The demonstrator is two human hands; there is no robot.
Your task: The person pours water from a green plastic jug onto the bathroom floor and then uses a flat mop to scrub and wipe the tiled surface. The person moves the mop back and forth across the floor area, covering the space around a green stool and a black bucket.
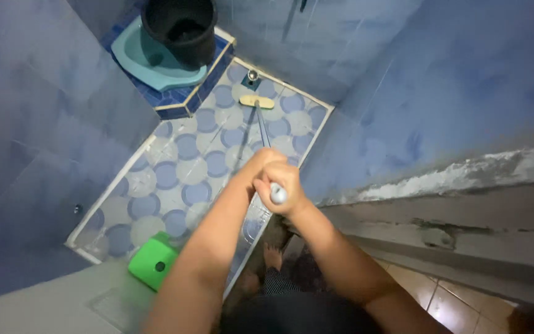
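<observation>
We clench both hands on long-handled floor brush point(256, 102): left hand point(259, 162) lower on shaft, right hand point(285, 188) capping top end for downward push; brush head rests on circle-patterned floor tiles point(180, 167) beside drain point(252, 76); raised squat toilet point(149, 59) carrying black bucket point(180, 28) hems far corner; green dipper point(152, 263) lies near threshold.
</observation>
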